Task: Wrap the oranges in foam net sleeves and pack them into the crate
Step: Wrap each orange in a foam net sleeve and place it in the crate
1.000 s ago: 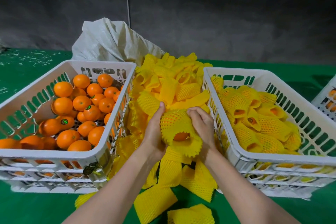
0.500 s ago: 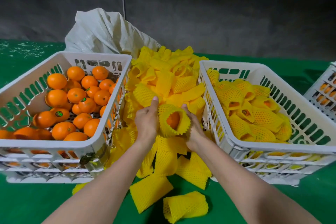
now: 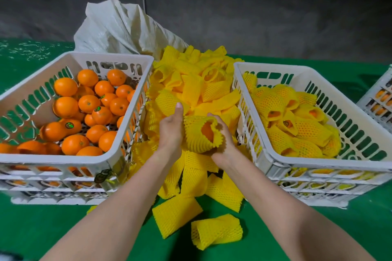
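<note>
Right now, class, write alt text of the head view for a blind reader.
The left hand and right hand hold an orange in a yellow foam net sleeve over loose sleeves. In the left crate lie bare oranges, in the right crate wrapped oranges.

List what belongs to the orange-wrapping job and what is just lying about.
Job: left hand and right hand holding an orange in a yellow foam net sleeve; pile of yellow foam sleeves; white plastic crate of bare oranges; white plastic crate of sleeved oranges.
Lying about: crumpled white sack; white slatted crate at far right.
</note>
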Available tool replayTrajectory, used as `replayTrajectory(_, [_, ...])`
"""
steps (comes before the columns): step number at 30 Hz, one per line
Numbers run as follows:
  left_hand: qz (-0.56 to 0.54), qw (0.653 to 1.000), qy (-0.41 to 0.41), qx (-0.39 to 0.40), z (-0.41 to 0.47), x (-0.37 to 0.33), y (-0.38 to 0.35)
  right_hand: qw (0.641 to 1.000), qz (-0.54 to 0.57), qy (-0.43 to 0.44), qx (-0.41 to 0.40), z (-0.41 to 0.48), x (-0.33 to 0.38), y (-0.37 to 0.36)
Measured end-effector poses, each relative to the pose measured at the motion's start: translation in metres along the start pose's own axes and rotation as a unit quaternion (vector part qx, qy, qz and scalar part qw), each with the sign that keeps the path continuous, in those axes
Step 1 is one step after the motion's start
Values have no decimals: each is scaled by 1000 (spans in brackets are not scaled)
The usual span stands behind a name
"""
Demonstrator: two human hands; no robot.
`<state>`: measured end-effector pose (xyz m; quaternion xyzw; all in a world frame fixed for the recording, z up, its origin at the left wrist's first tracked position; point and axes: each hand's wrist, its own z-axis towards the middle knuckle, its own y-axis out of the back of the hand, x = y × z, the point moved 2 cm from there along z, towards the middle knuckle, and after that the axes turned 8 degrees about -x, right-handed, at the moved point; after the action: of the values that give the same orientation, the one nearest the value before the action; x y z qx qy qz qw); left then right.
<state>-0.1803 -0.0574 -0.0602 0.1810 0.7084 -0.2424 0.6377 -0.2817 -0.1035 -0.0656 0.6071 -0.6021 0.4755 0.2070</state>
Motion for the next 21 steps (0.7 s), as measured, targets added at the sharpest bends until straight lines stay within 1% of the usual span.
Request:
replayTrajectory(1, [-40,996,67,32,1,0,1,1000,16,-14,8,0,2,3])
replayTrajectory(2, [-57,989,114,70,2,0,2,999,32,-30,20,0,3,4])
replayTrajectory(3, [-51,984,134,101,2,-1,1,997,42,-46,37,-3,4,3])
replayTrajectory(4, [-37,984,132,114,2,0,0,995,52,-59,54,-7,5,2])
replayTrajectory(7, [-23,990,81,112,-1,-1,-5,986,110,-80,92,-11,7,1])
replayTrajectory(9, [-30,991,40,127,-3,-2,-6,979,144,-88,117,-12,6,2])
replayTrajectory(11, [-40,990,6,135,-4,-4,-6,975,161,-91,126,-14,5,5])
replayTrajectory(15, [-37,990,-48,125,-8,-8,-6,974,162,-89,131,-17,1,8])
replayTrajectory(16, [-32,992,-48,115,-8,-11,-6,979,149,-70,121,-17,2,8])
replayTrajectory(17, [-21,993,-32,107,-8,-12,-5,985,128,-37,109,-16,3,8])
replayTrajectory(18, [-6,994,7,105,-7,-12,-3,991,94,5,93,-14,5,9])
replayTrajectory(19, [0,990,83,116,-6,-9,0,994,57,48,77,-13,8,9])
replayTrajectory(20, [-13,969,199,144,-7,-5,3,993,9,101,53,-12,11,11])
replayTrajectory(21, [-50,930,313,185,-10,-2,5,985,-47,161,33,-12,14,14])
